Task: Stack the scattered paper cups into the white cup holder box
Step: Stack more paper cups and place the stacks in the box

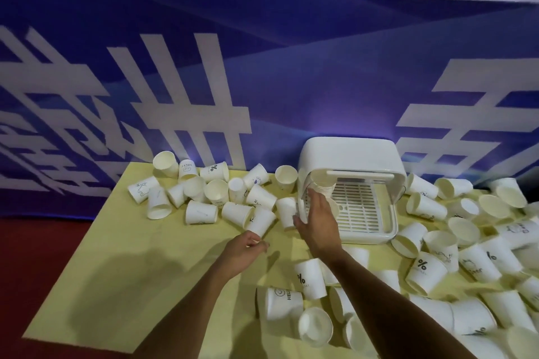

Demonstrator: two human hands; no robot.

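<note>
Left hand nearest a stray cup; right hand at the box.
The left hand [245,251], fingers loosely curled around nothing, sits just short of a tipped white paper cup [261,221] on the yellow surface [145,256], whose base points at the fingers. Beyond it, the right hand [316,218] reaches into the white plastic cup holder box [350,154] toward the nested cup stack [322,182]. I cannot tell whether it is gripping anything.

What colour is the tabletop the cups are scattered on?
Pale yellow. The tabletop shows best in the head view, bare at the near left.
</note>
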